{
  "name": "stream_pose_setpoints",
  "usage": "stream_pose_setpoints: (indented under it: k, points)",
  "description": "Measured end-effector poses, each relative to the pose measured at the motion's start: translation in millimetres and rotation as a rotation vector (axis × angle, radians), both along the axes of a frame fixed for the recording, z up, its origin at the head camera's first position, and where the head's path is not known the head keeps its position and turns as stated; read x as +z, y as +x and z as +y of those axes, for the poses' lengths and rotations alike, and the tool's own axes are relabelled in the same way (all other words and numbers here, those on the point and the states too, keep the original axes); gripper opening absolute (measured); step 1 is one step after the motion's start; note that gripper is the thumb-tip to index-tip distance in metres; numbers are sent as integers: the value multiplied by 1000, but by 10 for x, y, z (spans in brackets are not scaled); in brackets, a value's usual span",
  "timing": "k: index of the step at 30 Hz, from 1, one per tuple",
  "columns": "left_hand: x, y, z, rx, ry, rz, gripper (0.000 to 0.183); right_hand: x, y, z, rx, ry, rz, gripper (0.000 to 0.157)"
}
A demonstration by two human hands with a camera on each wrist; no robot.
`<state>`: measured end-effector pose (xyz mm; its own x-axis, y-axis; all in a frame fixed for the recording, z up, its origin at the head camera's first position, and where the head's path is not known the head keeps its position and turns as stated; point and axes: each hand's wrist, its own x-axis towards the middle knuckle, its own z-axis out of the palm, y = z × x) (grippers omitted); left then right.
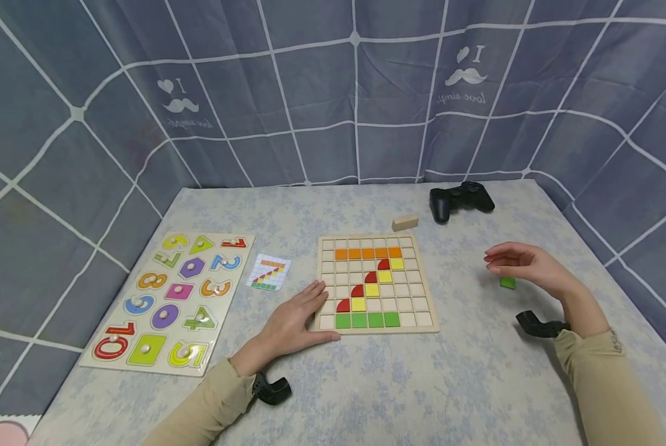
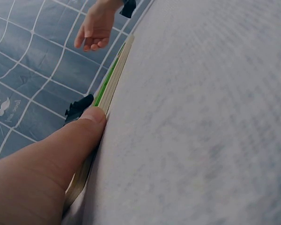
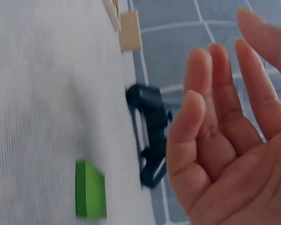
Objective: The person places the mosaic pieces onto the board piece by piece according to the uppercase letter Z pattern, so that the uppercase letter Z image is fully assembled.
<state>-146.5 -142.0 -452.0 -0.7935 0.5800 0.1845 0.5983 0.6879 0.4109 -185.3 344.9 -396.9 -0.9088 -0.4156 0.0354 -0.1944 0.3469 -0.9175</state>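
A wooden grid board [image 1: 416, 329] lies on the table. It bears a row of orange squares [image 1: 368, 253], a diagonal of red curved pieces [image 1: 357, 290] with yellow squares [image 1: 372, 290], and a bottom row of green squares [image 1: 375, 319]. At the board's lower left corner rests my left hand [image 1: 290, 325], fingers at the left side and thumb against the front edge. My right hand [image 1: 528, 267], fingers slightly bent and holding nothing, hovers over a loose green block [image 3: 91, 190] on the table, right of the board. The left wrist view shows the left thumb [image 2: 91, 117] touching the board's edge.
A small card [image 1: 269, 272] with a printed coloured pattern lies left of the board. Farther left is a number and shape puzzle [image 1: 232, 310]. Behind the board are a small wooden block [image 1: 405, 223] and a black game controller [image 1: 462, 199]. Patterned curtains surround the table.
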Motion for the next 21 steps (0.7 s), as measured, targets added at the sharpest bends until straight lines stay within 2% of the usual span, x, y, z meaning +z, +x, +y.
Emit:
stream_pose_setpoints:
  k: [7,21]
  points:
    - [8,5,-1,1,0,1,86,-87,-8,133,11,-7,-22,36]
    - [5,8,0,3,1,4,86,-246,-16,324,-85,95,-94,37]
